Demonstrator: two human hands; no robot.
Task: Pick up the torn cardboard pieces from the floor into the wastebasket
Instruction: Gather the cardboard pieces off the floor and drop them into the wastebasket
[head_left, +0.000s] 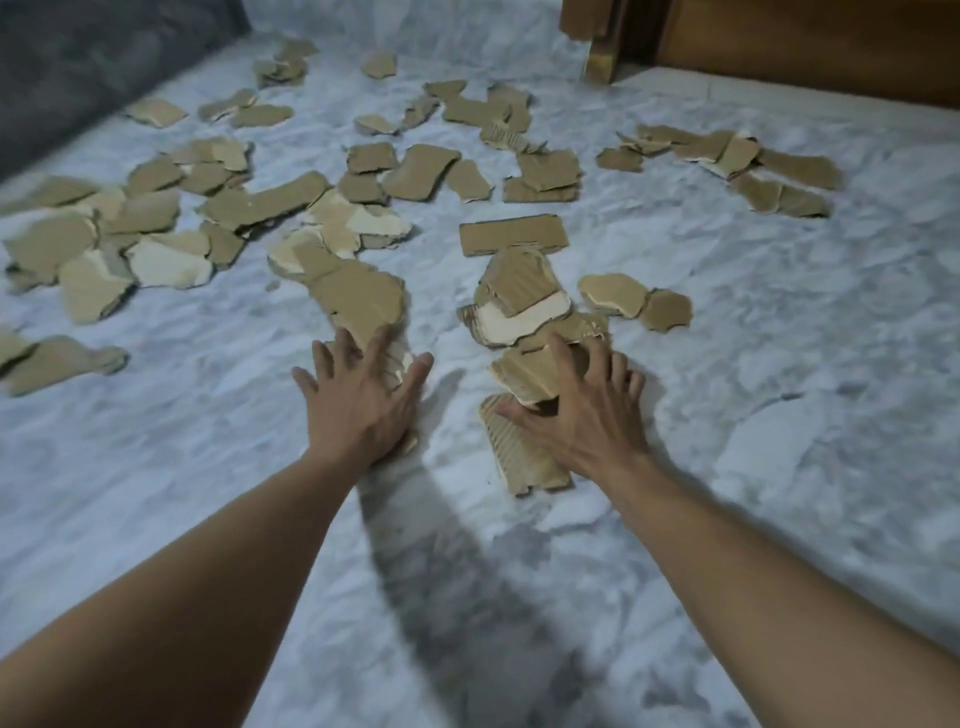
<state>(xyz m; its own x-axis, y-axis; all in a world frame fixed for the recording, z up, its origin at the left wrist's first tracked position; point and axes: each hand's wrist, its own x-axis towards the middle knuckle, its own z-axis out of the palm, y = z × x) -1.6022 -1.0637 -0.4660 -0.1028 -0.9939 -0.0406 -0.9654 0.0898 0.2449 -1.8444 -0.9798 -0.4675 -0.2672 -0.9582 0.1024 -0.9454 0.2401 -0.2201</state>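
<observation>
We find both hands flat on the marble floor (779, 312) at centre frame, fingers spread and gripping nothing. The left hand (358, 405) presses on the near end of a long brown piece (358, 296). The right hand (582, 415) rests across a ribbed piece (514, 452) and the small stack (524, 374) just above it.

Torn cardboard (156, 223) covers the floor in clusters: a dense group at left, a scatter across the upper centre, a further group at upper right (727, 161). No wastebasket appears anywhere in the frame, so we cannot place it.

Our judgement: collection has barely begun. Nothing is lifted, and nearly all pieces remain to be gathered. Wooden furniture (805, 41) stands at upper right.
</observation>
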